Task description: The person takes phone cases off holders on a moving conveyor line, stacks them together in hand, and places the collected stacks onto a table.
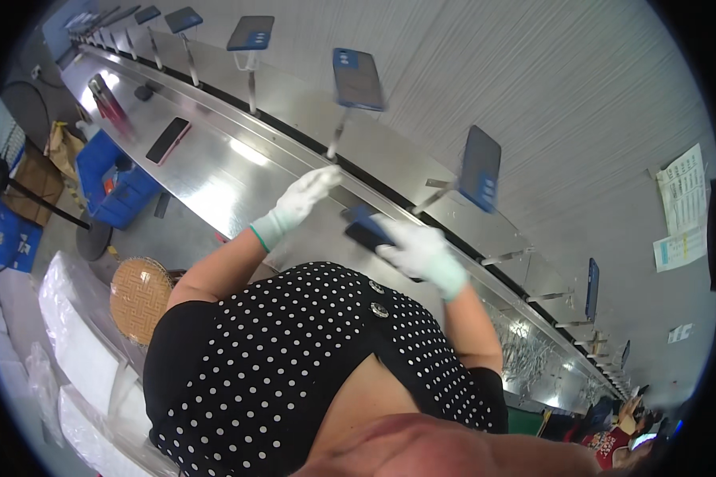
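My right hand [426,254], in a white glove, grips a dark blue phone cover [363,229] over the steel bench; the glove hides part of it and motion smears it. Holding nothing that I can see, my white-gloved left hand [301,199] reaches toward the conveyor's edge with its fingers stretched out, near the foot of a holder post [337,137]. That post carries a blue and grey phone cover [358,79], tilted. To its right, another blue phone cover [480,168] sits on its own holder.
More posts with covers run along the conveyor rail [282,147]. A phone [168,141] and a red bottle [110,102] are on the steel bench [203,187]. Beyond it are a blue crate [119,187] and a woven stool [141,298]. Other people are at the far right.
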`<state>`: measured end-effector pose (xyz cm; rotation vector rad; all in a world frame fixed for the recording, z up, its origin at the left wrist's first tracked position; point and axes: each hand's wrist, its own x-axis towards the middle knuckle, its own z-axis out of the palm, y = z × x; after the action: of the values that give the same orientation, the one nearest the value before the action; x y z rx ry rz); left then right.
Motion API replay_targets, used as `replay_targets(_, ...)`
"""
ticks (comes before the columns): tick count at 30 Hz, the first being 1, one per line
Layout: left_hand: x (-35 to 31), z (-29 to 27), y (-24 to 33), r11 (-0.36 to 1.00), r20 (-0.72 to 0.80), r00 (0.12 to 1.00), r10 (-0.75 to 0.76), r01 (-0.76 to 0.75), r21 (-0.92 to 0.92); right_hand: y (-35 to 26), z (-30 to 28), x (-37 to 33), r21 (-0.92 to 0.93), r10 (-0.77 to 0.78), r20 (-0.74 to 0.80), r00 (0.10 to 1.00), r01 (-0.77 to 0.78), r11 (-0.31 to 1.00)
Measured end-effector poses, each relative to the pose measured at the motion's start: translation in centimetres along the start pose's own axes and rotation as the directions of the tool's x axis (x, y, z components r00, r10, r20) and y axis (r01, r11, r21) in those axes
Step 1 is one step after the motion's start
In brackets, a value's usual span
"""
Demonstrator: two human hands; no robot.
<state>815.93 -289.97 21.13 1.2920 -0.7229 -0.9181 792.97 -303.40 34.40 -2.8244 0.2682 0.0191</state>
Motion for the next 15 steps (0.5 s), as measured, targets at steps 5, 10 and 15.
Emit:
replay_targets(5, -1.1, -0.5, 7.7, 0.376, 0.432, 0.816, -0.383, -0.290, 0.880, -4.1, 5.7, 10.3, -0.084, 0.119, 0.499, 0.859, -0.089, 0.992)
replay_targets(10, -0.8, -10.9, 1.6, 0.270, 0.249, 0.836, -0.490, -0.126, 0.954, -5.2, 5.4, 15.6, 0.174, -0.031, -0.367, 0.930, 0.102, 0.979)
replay_targets(15, -1.9, -21.4, 0.9, 0.140, -0.159, 0.893, -0.422, 0.237, 0.961, -11.2, 0.6, 23.2, 0.953, 0.294, 0.106, 0.950, -0.182, 0.244)
